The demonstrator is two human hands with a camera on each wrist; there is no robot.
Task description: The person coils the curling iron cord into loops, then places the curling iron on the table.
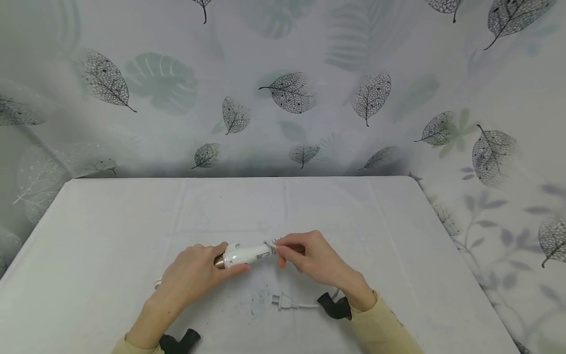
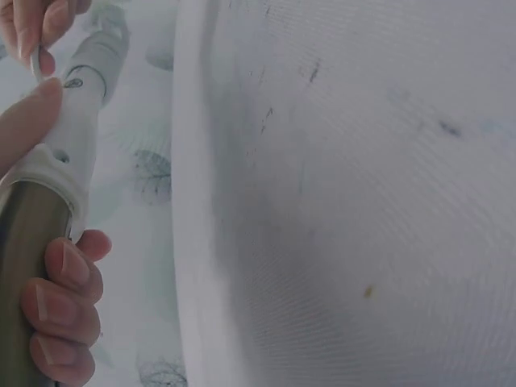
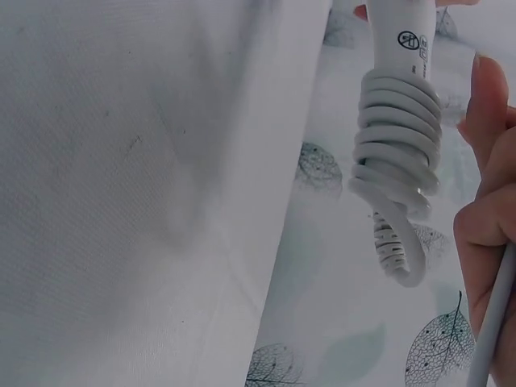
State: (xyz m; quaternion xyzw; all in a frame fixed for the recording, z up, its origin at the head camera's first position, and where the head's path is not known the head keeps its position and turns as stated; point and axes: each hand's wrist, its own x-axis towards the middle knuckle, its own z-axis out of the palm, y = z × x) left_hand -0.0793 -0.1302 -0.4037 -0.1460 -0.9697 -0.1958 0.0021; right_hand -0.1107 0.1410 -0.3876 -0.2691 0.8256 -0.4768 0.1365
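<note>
A curling iron with a white handle (image 1: 247,254) and a bronze-coloured barrel (image 2: 28,266) is held up over the table. My left hand (image 1: 190,273) grips it, fingers curled round the barrel and thumb along the white part. Grey-white cord coils (image 3: 397,133) wrap the handle's far end, with a ribbed strain relief (image 3: 389,242) at the tip. Beside those coils, my right hand (image 1: 316,258) pinches the cord between thumb and fingers. A free length of cord (image 3: 490,322) runs down past this palm. Below, the two-pin plug (image 1: 283,301) lies near the right wrist.
A white cloth covers the table (image 1: 132,211), with dark smudges (image 1: 254,305) under the curling iron. Leaf-patterned fabric (image 1: 283,49) hangs behind and at both sides. Black curved pieces (image 1: 333,306) sit at both wrists, by the yellowish sleeves (image 1: 380,327).
</note>
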